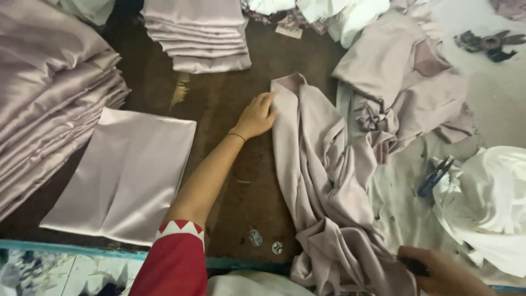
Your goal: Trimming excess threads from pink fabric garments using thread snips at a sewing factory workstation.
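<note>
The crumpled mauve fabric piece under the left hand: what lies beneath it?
The crumpled mauve fabric piece lies on the dark brown wooden table, its right side over a pale worn sheet. The left hand presses its edge. Anything beneath its folds is hidden.

You get soft, even overhead light with sheen on the satin stack (pixel 49 93), faint shadows, slightly blurred detail.
</note>
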